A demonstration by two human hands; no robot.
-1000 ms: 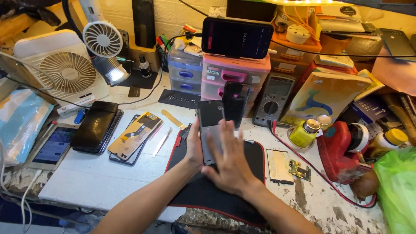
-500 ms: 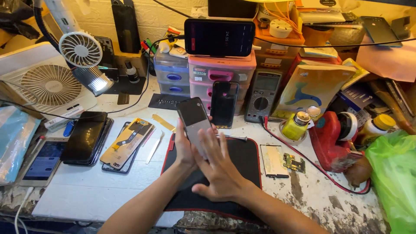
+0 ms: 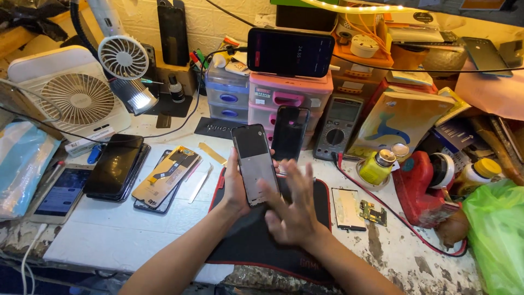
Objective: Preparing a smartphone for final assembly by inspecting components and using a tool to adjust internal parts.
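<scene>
My left hand (image 3: 236, 183) grips one dark phone (image 3: 255, 164) by its edge, tilted up over the one black mat (image 3: 248, 240) on the workbench (image 3: 125, 224). My right hand (image 3: 292, 210) is open, fingers spread, just in front of the phone, holding nothing. Behind stand one more phone (image 3: 291, 133), two fans (image 3: 82, 98), and one multimeter (image 3: 338, 127).

Dark phone screen (image 3: 255, 163), upright, mid-bench

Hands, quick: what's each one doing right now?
Left hand: closed around the phone panel, holding it upright over the black mat.
Right hand: open, fingers spread, holding nothing, just in front of the panel.
</scene>
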